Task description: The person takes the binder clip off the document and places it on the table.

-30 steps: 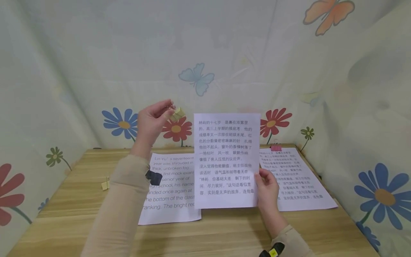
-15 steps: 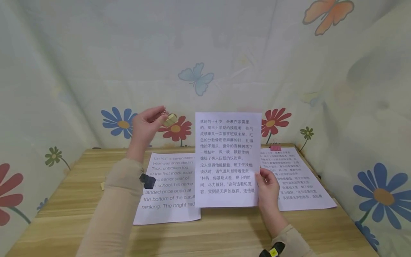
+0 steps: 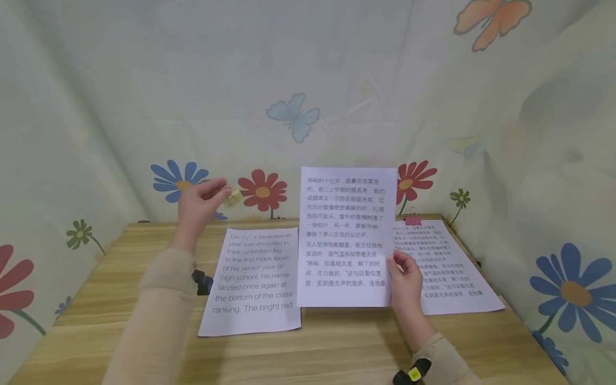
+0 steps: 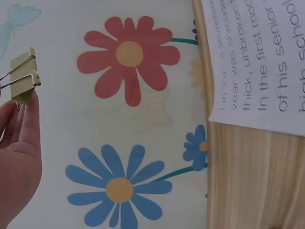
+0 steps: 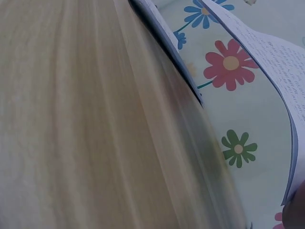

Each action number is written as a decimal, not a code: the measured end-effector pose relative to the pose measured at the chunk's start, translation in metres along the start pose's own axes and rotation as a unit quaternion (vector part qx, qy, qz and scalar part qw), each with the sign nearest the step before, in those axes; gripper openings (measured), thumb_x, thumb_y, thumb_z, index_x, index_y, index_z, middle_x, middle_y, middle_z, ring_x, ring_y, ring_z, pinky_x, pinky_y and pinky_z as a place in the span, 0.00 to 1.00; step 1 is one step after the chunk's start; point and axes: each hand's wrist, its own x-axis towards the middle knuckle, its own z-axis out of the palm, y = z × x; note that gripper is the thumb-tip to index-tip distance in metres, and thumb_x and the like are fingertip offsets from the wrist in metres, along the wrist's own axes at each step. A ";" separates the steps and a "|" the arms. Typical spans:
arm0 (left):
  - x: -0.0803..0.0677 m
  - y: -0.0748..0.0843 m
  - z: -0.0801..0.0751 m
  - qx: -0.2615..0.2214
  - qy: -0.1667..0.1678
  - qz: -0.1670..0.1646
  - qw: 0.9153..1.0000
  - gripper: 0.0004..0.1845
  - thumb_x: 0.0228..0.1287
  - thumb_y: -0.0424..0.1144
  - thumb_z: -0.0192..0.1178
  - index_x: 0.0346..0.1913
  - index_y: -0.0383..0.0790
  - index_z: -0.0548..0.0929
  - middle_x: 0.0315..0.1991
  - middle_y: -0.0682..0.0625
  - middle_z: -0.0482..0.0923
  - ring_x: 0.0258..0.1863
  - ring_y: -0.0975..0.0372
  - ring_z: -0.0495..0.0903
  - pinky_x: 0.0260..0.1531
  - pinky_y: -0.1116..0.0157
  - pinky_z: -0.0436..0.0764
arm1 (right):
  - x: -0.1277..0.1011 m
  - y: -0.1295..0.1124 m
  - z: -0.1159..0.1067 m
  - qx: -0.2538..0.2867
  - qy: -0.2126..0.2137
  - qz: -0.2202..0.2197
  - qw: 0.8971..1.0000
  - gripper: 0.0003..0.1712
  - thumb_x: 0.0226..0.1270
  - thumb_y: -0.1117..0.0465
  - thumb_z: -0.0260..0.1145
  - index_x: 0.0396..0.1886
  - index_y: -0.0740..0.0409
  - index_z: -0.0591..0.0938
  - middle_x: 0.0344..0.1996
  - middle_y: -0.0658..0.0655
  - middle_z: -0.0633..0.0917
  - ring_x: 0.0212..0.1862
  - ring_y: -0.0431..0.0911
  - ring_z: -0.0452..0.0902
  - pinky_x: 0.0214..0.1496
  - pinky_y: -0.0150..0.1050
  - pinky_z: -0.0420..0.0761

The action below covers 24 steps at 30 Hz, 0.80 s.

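Holding a Chinese-text sheet point(image 3: 347, 235) upright by its lower right edge, long axis vertical, the right hand point(image 3: 407, 278) grips it above the table point(image 3: 337, 353); the left hand point(image 3: 197, 206) pinches a yellow binder clip point(image 3: 233, 198), well left of it, in open air.

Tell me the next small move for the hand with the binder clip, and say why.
Probably bring the left hand rightward to the top edge of the upright sheet of Chinese text. That hand pinches a yellow binder clip in the air, well left of the sheet, which the right hand holds up by its lower right edge. The stack of Chinese pages lying on the table already carries a pink clip at its top.
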 end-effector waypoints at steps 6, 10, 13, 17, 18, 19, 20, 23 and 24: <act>-0.007 -0.026 -0.018 0.043 -0.014 -0.021 0.999 0.26 0.67 0.48 0.65 0.62 0.36 0.80 0.56 0.41 0.82 0.56 0.51 0.80 0.47 0.77 0.77 | 0.004 0.001 -0.005 -0.001 0.003 0.013 1.000 0.15 0.71 0.70 0.61 0.55 0.66 0.77 0.46 0.56 0.76 0.42 0.40 0.76 0.41 0.25 0.79; -0.014 -0.042 -0.031 0.049 -0.030 -0.046 0.997 0.27 0.68 0.48 0.64 0.63 0.33 0.79 0.58 0.38 0.80 0.57 0.49 0.78 0.48 0.77 0.77 | 0.006 0.003 -0.007 -0.005 0.008 0.017 1.000 0.15 0.70 0.70 0.61 0.55 0.66 0.78 0.43 0.55 0.76 0.39 0.39 0.75 0.38 0.25 0.79; -0.021 -0.056 -0.039 0.057 -0.035 -0.059 0.996 0.27 0.69 0.47 0.63 0.63 0.31 0.78 0.59 0.37 0.78 0.58 0.48 0.77 0.49 0.74 0.77 | 0.007 0.004 -0.009 -0.007 0.009 0.021 1.000 0.15 0.70 0.70 0.62 0.55 0.65 0.78 0.43 0.54 0.76 0.39 0.39 0.75 0.38 0.24 0.78; -0.031 -0.072 -0.048 0.068 -0.043 -0.074 0.994 0.28 0.70 0.48 0.62 0.64 0.31 0.77 0.59 0.35 0.77 0.59 0.46 0.76 0.55 0.60 0.78 | 0.008 0.007 -0.011 -0.005 0.008 0.027 1.000 0.15 0.70 0.70 0.62 0.55 0.66 0.77 0.43 0.54 0.76 0.41 0.40 0.74 0.38 0.24 0.78; -0.034 -0.076 -0.050 0.074 -0.046 -0.076 0.993 0.28 0.70 0.48 0.62 0.64 0.31 0.77 0.60 0.35 0.77 0.59 0.45 0.76 0.57 0.55 0.77 | 0.008 0.007 -0.011 -0.005 0.009 0.029 1.000 0.15 0.70 0.71 0.62 0.55 0.67 0.77 0.43 0.53 0.77 0.42 0.40 0.74 0.38 0.24 0.78; -0.036 -0.080 -0.052 0.078 -0.050 -0.077 0.993 0.28 0.70 0.48 0.62 0.64 0.31 0.77 0.59 0.35 0.77 0.59 0.45 0.76 0.57 0.51 0.76 | 0.008 0.008 -0.011 -0.006 0.008 0.031 0.999 0.15 0.70 0.71 0.62 0.55 0.67 0.77 0.43 0.54 0.76 0.42 0.40 0.73 0.39 0.24 0.78; -0.039 -0.084 -0.054 0.080 -0.055 -0.076 0.992 0.28 0.70 0.48 0.62 0.64 0.30 0.76 0.60 0.34 0.77 0.59 0.44 0.75 0.58 0.48 0.75 | 0.008 0.009 -0.011 -0.006 0.008 0.033 0.999 0.15 0.70 0.71 0.61 0.55 0.67 0.77 0.43 0.54 0.76 0.43 0.40 0.73 0.39 0.23 0.77; -0.046 -0.095 -0.059 0.092 -0.073 -0.073 0.990 0.28 0.70 0.47 0.62 0.64 0.30 0.76 0.59 0.33 0.77 0.58 0.43 0.76 0.58 0.45 0.73 | 0.008 0.011 -0.012 -0.012 0.004 0.038 0.999 0.16 0.71 0.70 0.61 0.56 0.66 0.76 0.45 0.54 0.76 0.44 0.41 0.73 0.41 0.22 0.77; -0.048 -0.099 -0.060 0.097 -0.079 -0.074 0.989 0.28 0.70 0.47 0.62 0.64 0.30 0.76 0.59 0.34 0.77 0.58 0.43 0.76 0.57 0.45 0.74 | 0.008 0.012 -0.012 -0.012 0.002 0.040 0.999 0.16 0.71 0.70 0.61 0.57 0.66 0.76 0.46 0.55 0.76 0.44 0.41 0.73 0.41 0.23 0.77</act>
